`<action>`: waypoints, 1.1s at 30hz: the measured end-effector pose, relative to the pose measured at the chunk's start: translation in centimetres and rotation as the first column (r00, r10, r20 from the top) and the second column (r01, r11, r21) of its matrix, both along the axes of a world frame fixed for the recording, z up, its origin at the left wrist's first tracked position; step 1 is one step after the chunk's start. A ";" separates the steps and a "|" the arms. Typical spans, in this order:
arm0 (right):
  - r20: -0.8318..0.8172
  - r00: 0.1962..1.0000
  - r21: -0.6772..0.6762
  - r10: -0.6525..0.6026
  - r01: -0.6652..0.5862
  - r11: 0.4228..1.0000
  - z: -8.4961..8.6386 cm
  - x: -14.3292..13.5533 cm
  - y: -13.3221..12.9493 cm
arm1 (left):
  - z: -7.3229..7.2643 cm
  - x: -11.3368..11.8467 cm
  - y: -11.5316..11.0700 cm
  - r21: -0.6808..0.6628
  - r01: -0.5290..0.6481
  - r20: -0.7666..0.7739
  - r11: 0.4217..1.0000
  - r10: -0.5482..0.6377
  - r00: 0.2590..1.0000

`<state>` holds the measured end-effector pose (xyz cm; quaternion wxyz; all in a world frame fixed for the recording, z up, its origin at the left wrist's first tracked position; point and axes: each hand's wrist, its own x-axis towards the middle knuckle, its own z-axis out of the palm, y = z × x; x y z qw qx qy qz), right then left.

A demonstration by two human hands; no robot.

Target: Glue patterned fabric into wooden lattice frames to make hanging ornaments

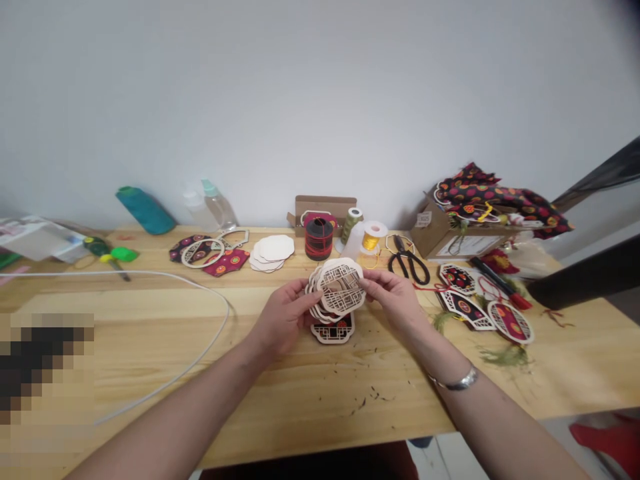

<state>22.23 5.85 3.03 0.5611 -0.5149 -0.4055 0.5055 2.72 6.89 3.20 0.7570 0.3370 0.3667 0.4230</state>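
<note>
My left hand (286, 313) grips a stack of pale wooden cut-out frames (314, 303) by its left side, thumb on top. The front lattice frame (343, 287), with scalloped edges and an open centre, is pinched at its right edge between the thumb and fingers of my right hand (393, 297). Just below the stack, a similar frame backed with dark patterned fabric (333, 331) lies on the table, its upper part hidden. Behind my hands stand a black and red thread spool (319, 239) and a yellow thread spool (374, 235).
Plain wooden blanks (271, 252) are piled at the back, beside fabric pieces (226, 262). Black-handled scissors (409, 261) lie right of the spools. Finished-looking ornaments (510, 321) and a cardboard box (450, 233) of fabric sit at right. A white cable (220, 293) curves across the left.
</note>
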 end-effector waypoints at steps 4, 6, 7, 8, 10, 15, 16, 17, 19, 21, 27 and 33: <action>-0.001 1.000 -0.014 0.006 -0.006 1.000 0.3 -0.1 0.1 | 0.1 0.2 -0.1 0.003 0.002 0.025 1.000 -0.002 1.000; -0.003 1.000 -0.032 0.010 -0.010 0.999 0.2 0.1 0.1 | 0.1 0.2 0.0 0.007 0.003 0.038 1.000 -0.003 0.999; -0.005 1.000 -0.039 0.012 -0.012 0.999 0.2 0.1 0.1 | 0.1 0.2 0.0 0.008 0.002 0.043 1.000 -0.002 0.999; -0.007 1.000 -0.044 0.015 -0.015 0.999 0.1 0.2 0.2 | 0.1 0.2 0.0 0.009 0.001 0.047 1.000 -0.002 0.999; -0.015 1.000 -0.044 0.020 -0.021 0.999 -0.2 0.4 0.2 | 0.1 0.1 0.0 0.013 0.002 0.054 1.000 -0.003 0.999; -0.009 0.999 -0.048 0.039 -0.039 0.998 -0.6 0.7 0.4 | -0.2 -0.1 -0.1 0.026 0.016 0.050 1.000 -0.017 0.999; -0.007 0.999 -0.049 0.041 -0.042 0.998 -0.6 0.7 0.4 | -0.2 -0.1 -0.1 0.029 0.015 0.049 0.999 -0.016 0.999; -0.007 0.999 -0.051 0.044 -0.044 0.998 -0.6 0.8 0.4 | -0.2 0.0 -0.1 0.031 0.012 0.050 0.999 -0.013 0.999; -0.007 0.999 -0.058 0.051 -0.052 0.997 -0.6 0.8 0.5 | -0.2 0.0 -0.1 0.032 0.006 0.048 0.999 -0.007 0.999; -0.003 0.998 -0.064 0.059 -0.059 0.996 -0.5 0.8 0.5 | -0.2 0.1 -0.1 0.033 -0.002 0.041 0.999 0.001 0.999; 0.051 0.998 -0.065 0.033 -0.030 0.997 -0.7 0.8 0.4 | -0.2 0.0 -0.2 0.073 0.009 -0.002 0.997 -0.009 1.000; 0.115 0.993 -0.054 0.020 -0.014 0.998 -1.2 0.8 0.3 | -0.4 -0.2 -0.2 0.135 0.050 -0.074 0.990 -0.041 0.996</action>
